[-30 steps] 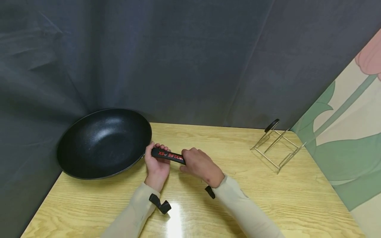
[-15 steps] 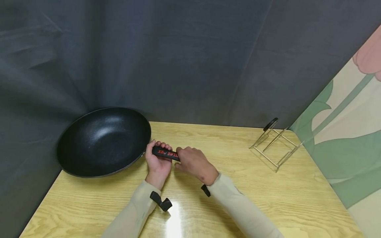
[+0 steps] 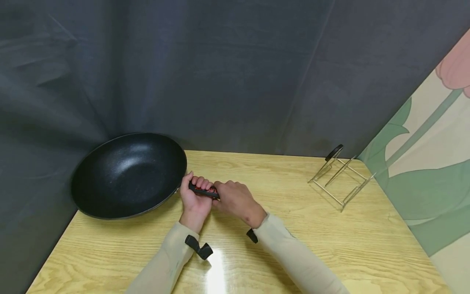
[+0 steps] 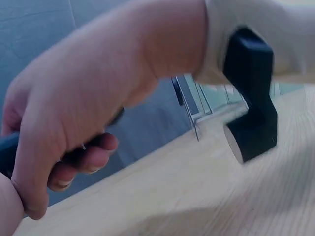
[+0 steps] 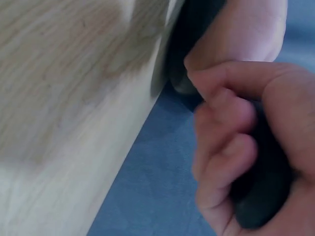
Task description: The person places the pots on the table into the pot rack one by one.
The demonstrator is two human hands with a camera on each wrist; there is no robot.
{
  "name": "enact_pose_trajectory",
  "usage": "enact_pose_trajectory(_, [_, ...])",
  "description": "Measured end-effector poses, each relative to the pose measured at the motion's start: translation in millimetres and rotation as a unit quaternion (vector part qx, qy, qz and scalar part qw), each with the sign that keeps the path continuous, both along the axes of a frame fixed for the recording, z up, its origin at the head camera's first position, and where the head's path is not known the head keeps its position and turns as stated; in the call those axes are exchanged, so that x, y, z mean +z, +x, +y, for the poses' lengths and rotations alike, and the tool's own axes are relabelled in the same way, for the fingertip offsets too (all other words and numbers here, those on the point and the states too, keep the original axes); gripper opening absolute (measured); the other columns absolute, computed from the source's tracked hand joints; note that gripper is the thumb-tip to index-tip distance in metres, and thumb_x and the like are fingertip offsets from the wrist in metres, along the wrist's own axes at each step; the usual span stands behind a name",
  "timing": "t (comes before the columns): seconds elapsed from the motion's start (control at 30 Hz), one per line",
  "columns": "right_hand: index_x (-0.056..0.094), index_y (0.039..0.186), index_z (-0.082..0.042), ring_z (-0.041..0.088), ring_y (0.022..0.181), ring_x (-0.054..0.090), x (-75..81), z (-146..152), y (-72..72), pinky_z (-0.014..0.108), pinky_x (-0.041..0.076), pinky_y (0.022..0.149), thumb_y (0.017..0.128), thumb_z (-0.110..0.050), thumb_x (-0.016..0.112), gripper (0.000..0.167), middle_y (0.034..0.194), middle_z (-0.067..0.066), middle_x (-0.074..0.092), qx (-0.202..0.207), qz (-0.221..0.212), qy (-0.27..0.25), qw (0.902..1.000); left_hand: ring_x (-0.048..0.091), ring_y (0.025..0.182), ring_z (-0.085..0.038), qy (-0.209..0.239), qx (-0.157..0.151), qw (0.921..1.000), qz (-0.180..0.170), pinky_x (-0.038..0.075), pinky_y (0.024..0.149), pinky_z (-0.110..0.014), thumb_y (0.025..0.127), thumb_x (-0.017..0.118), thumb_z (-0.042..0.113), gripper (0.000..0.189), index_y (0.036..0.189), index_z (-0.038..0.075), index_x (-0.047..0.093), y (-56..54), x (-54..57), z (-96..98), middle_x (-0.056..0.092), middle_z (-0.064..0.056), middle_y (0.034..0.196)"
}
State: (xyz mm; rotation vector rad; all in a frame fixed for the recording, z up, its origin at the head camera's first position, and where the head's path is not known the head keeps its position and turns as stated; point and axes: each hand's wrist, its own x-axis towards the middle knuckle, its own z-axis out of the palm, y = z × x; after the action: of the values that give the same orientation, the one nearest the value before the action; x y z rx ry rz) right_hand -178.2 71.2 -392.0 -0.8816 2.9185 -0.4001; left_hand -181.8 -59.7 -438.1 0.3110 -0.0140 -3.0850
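A large black wok (image 3: 128, 175) is at the left in the head view, its bowl facing up and tilted. Whether its base touches the table cannot be told. My left hand (image 3: 195, 199) grips the black handle (image 3: 202, 191) near the wok, palm up, fingers curled over the red lettering. Right beside it, my right hand (image 3: 236, 201) holds the outer part of the handle from above, hiding most of it. In the right wrist view, the fingers of my right hand (image 5: 221, 132) wrap the dark handle end (image 5: 261, 196). The left wrist view mainly shows my right hand (image 4: 88, 88).
A wire rack (image 3: 341, 183) with a black-capped end stands on the wooden table (image 3: 293, 179) at the far right. A dark curtain (image 3: 227, 81) hangs behind the table, and a floral cloth (image 3: 429, 163) borders its right side.
My right hand has moved left along the handle toward my left hand. The left hand's fingers have curled over the handle from a more open palm. The wok has barely moved.
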Motion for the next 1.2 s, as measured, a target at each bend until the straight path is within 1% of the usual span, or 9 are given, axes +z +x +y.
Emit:
enact_pose_trajectory(0.2, [0.058,0.083,-0.018,0.013,0.054,0.051,-5.3,2.2,1.3,0.032,0.043,0.047,0.092,-0.029,0.076,0.023,0.065,-0.004,0.053,0.000,0.015,-0.029,0.9995,0.037,0.044,-0.013,0.006,-0.010,0.9999,0.000,0.034,0.047,-0.025,0.108,0.046,0.021,0.047,0.062,0.014,0.038,0.9,4.1,-1.4,0.038,0.002,0.051])
enact_pose_trajectory(0.37, [0.055,0.078,-0.019,0.011,0.051,0.048,-11.2,3.9,4.4,0.029,0.040,0.044,0.094,-0.029,0.072,0.025,0.061,-0.006,0.050,0.004,0.012,-0.052,0.9986,0.032,0.039,-0.011,0.005,-0.022,0.9997,-0.006,0.030,0.043,-0.023,0.108,0.040,0.019,0.050,0.059,0.015,0.035,0.7,4.3,-2.1,0.035,0.002,0.047])
enact_pose_trajectory(0.47, [0.054,0.077,-0.019,0.009,0.048,0.045,-13.8,5.3,4.9,0.028,0.038,0.042,0.096,-0.027,0.070,0.026,0.059,-0.007,0.048,0.009,0.012,-0.068,0.9975,0.030,0.037,-0.011,-0.003,-0.026,0.9996,-0.013,0.028,0.042,-0.023,0.108,0.038,0.019,0.050,0.058,0.016,0.034,-0.3,5.5,-1.8,0.034,0.002,0.045])
enact_pose_trajectory(0.57, [0.054,0.079,-0.019,0.007,0.048,0.043,-17.4,7.2,5.9,0.026,0.037,0.041,0.096,-0.024,0.069,0.024,0.059,-0.008,0.046,0.020,0.011,-0.082,0.9963,0.030,0.036,-0.011,-0.010,-0.026,0.9992,-0.030,0.027,0.040,-0.022,0.107,0.038,0.019,0.051,0.057,0.016,0.033,-0.3,6.0,-1.1,0.034,0.002,0.043])
enact_pose_trajectory(0.7, [0.054,0.081,-0.018,0.006,0.050,0.043,-26.2,10.0,8.8,0.024,0.036,0.042,0.095,-0.022,0.070,0.021,0.060,-0.009,0.044,0.028,0.020,-0.094,0.9949,0.028,0.034,-0.010,-0.018,-0.028,0.9980,-0.055,0.025,0.039,-0.022,0.106,0.037,0.018,0.051,0.055,0.017,0.032,0.6,4.3,0.1,0.032,0.003,0.042])
enact_pose_trajectory(0.77, [0.055,0.083,-0.018,0.007,0.052,0.043,-31.1,10.4,10.2,0.024,0.036,0.043,0.094,-0.021,0.071,0.020,0.061,-0.009,0.045,0.029,0.027,-0.101,0.9941,0.027,0.033,-0.010,-0.025,-0.030,0.9974,-0.061,0.024,0.038,-0.022,0.106,0.036,0.018,0.051,0.055,0.017,0.031,1.0,2.9,-0.4,0.032,0.003,0.041])
enact_pose_trajectory(0.9, [0.057,0.086,-0.017,0.007,0.054,0.045,-36.4,10.1,13.2,0.026,0.037,0.045,0.094,-0.020,0.071,0.016,0.063,-0.008,0.047,0.027,0.037,-0.114,0.9924,0.027,0.033,-0.010,-0.034,-0.030,0.9971,-0.062,0.023,0.038,-0.022,0.105,0.036,0.018,0.050,0.055,0.018,0.030,2.1,1.3,-0.3,0.031,0.004,0.041])
enact_pose_trajectory(1.03, [0.058,0.088,-0.016,0.007,0.054,0.045,-37.0,9.8,17.1,0.025,0.037,0.046,0.094,-0.019,0.071,0.015,0.064,-0.008,0.049,0.023,0.036,-0.124,0.9913,0.028,0.033,-0.010,-0.033,-0.032,0.9975,-0.053,0.024,0.038,-0.022,0.108,0.034,0.020,0.053,0.055,0.017,0.032,3.4,0.4,0.6,0.032,0.004,0.041])
enact_pose_trajectory(1.2, [0.059,0.089,-0.014,0.006,0.056,0.047,-39.0,8.1,20.5,0.024,0.038,0.048,0.095,-0.018,0.072,0.015,0.067,-0.008,0.051,0.030,0.037,-0.137,0.9895,0.027,0.033,-0.010,-0.033,-0.025,0.9975,-0.057,0.024,0.038,-0.022,0.108,0.036,0.021,0.053,0.055,0.016,0.032,5.6,-0.6,-0.4,0.031,0.003,0.041])
